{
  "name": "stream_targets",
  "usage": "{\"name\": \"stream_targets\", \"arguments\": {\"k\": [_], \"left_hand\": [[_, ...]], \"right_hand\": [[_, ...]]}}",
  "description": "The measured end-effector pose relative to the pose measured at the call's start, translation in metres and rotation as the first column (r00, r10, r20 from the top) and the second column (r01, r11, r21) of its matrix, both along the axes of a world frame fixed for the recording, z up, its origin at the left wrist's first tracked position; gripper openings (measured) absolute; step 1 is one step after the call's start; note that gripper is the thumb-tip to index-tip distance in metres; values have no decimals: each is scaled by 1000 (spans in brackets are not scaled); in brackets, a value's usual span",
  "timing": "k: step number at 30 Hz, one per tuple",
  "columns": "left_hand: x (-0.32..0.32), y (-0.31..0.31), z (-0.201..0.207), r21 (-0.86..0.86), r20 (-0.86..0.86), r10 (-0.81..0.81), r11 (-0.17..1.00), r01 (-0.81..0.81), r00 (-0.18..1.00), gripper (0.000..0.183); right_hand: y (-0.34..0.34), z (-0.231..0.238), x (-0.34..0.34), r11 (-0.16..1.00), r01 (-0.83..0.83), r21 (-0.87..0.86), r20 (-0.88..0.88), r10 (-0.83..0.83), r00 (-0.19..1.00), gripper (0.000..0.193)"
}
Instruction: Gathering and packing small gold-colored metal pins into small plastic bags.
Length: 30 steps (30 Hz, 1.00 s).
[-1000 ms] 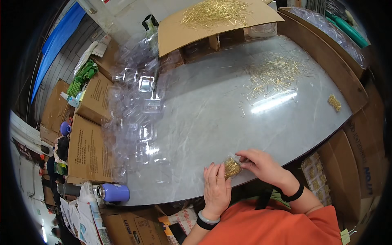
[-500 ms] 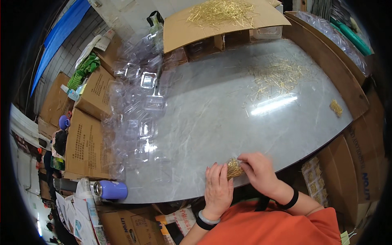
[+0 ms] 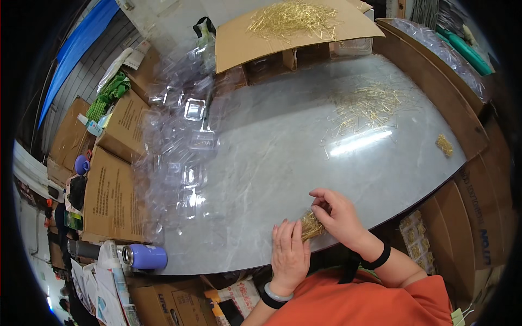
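Close to the table's near edge, a bundle of short gold wire pieces (image 3: 312, 225) lies between my hands. My left hand (image 3: 289, 251) is against its left side, fingers straight and pressed together, steadying it with the thumb low beside the wires. Over the bundle's upper right, my right hand (image 3: 341, 218) is raised with bent fingers; the index finger points left and the thumb sits below. Whether a wire is between those right fingertips is too small to tell. A loose scatter of gold wires (image 3: 371, 106) lies on the far right of the grey table (image 3: 261, 163).
A small gold wire bundle (image 3: 444, 145) rests at the right edge. Clear plastic boxes (image 3: 190, 146) pile up on the left, beside cardboard cartons (image 3: 115, 194) and a purple bottle (image 3: 148, 256). More wires (image 3: 293, 19) lie on a cardboard sheet (image 3: 234, 53) at the back.
My right hand has lifted slightly up and left off the bundle, its index finger now further out. The left hand has stayed by the bundle. The whole view has shifted slightly.
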State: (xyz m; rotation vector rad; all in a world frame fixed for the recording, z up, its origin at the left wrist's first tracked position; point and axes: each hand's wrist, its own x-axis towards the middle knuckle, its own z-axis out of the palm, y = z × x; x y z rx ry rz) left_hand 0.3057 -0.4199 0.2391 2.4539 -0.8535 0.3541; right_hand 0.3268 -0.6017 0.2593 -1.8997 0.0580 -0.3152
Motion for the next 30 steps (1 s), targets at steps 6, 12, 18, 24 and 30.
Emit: {"name": "stream_targets", "arguments": {"k": [6,12,18,24,30], "left_hand": [[1,0,0,-15,15,-6,1000,6,1000,58],[1,1,-1,-13,24,-4,1000,4,1000,58],[0,0,-3,-11,42,3,1000,-2,999,59],[-1,1,-6,-18,83,11,1000,-9,996,60],[-1,3,-13,-64,88,-10,998,15,996,61]], "right_hand": [[-2,3,-18,835,23,-550,273,154,950,35],[5,1,-33,967,69,-245,335,18,942,43],[6,-4,-43,842,100,-530,345,106,933,43],[16,-7,-47,968,9,-251,264,59,963,37],[11,-7,-38,967,50,-248,104,-24,994,35]]}}
